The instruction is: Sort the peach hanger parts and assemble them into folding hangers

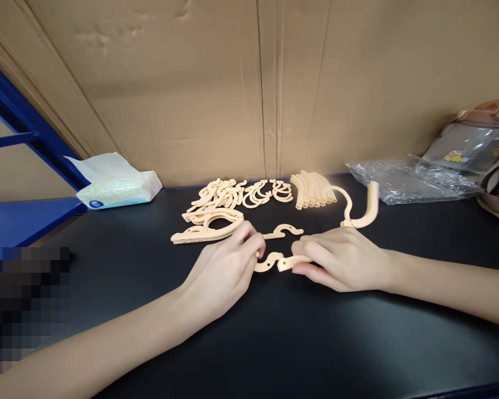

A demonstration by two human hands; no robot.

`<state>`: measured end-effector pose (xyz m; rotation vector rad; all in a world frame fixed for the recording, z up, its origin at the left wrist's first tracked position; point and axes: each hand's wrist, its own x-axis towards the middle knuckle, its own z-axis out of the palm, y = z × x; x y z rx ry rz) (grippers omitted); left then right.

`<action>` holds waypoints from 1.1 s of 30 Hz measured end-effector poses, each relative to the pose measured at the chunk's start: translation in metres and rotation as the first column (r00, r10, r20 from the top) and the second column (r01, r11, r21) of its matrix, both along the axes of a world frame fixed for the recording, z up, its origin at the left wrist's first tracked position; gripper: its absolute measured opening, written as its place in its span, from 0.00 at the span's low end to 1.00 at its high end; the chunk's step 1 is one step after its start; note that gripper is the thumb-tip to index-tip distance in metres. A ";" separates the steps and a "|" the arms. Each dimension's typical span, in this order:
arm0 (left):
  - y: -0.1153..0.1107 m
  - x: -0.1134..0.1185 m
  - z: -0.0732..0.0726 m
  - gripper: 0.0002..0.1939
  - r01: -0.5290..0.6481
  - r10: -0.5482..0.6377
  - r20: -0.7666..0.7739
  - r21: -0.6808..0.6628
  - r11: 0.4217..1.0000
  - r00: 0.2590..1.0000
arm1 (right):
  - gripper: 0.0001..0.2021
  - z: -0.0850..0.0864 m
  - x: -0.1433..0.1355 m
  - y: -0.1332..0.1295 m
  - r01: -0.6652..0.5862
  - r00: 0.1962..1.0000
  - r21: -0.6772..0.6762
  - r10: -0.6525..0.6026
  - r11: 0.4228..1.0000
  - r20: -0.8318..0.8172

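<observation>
My left hand (228, 263) is closed on a curved beige plastic piece (269, 262) with a small hole near its tip. In my right hand (336, 257) is a beige arm piece (290, 262), its holed end close to the tip of the left piece; whether they touch I cannot tell. A hook with a bent arm (371, 205) rises behind my right hand, and its lower part is hidden. Behind the fingers lies another wavy beige piece (291, 229). Folded beige pieces (205, 235) are stacked behind my left hand.
On the black table (274, 343), several small curved pieces (220, 194), hooks (280, 190) and a row of tubular arms (311, 190) lie at the back. A tissue pack (116, 188) is left; a clear plastic bag (419, 180) and a transparent bag (469, 147) are right.
</observation>
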<state>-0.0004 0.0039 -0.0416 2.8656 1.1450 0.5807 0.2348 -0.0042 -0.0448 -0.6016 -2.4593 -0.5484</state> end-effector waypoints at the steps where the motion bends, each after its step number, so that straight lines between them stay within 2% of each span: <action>1: 0.000 0.000 0.001 0.12 0.004 -0.004 0.008 -0.006 1.000 1.000 | 0.14 0.000 0.000 0.000 0.007 1.000 -0.011 -0.006 1.000 0.009; 7: -0.005 0.004 0.006 0.13 -0.050 0.052 0.072 -0.026 0.998 0.996 | 0.12 -0.001 -0.002 -0.002 0.062 0.994 -0.095 -0.053 0.993 0.091; 12: -0.006 0.006 0.007 0.21 -0.031 0.026 0.109 0.041 0.999 0.994 | 0.13 0.002 -0.002 -0.001 0.083 0.989 -0.142 -0.064 0.986 0.130; 17: -0.006 0.005 0.007 0.15 0.003 -0.009 0.121 0.045 0.999 0.993 | 0.15 0.005 0.000 -0.001 0.116 0.979 -0.184 -0.080 0.976 0.189; 20: -0.007 0.004 0.006 0.17 0.026 -0.033 0.152 0.045 0.999 0.988 | 0.15 0.004 0.001 -0.001 0.125 0.974 -0.214 -0.078 0.969 0.215; 24: -0.008 0.003 0.006 0.18 0.053 -0.055 0.176 0.020 0.998 0.983 | 0.13 0.005 -0.002 -0.008 0.064 0.977 -0.300 0.001 0.952 0.212; 30: -0.007 0.003 0.010 0.16 0.037 -0.033 0.159 -0.023 0.999 0.987 | 0.10 0.017 -0.006 -0.047 -0.154 0.947 -0.481 0.268 0.863 0.177; 32: -0.007 0.003 0.009 0.12 0.042 -0.037 0.163 -0.027 0.999 0.986 | 0.07 0.011 -0.005 -0.063 -0.193 0.922 -0.531 0.338 0.825 0.191; 33: -0.007 0.003 0.008 0.10 0.052 -0.049 0.165 -0.017 0.998 0.985 | 0.07 0.005 -0.005 -0.071 -0.179 0.933 -0.508 0.309 0.843 0.183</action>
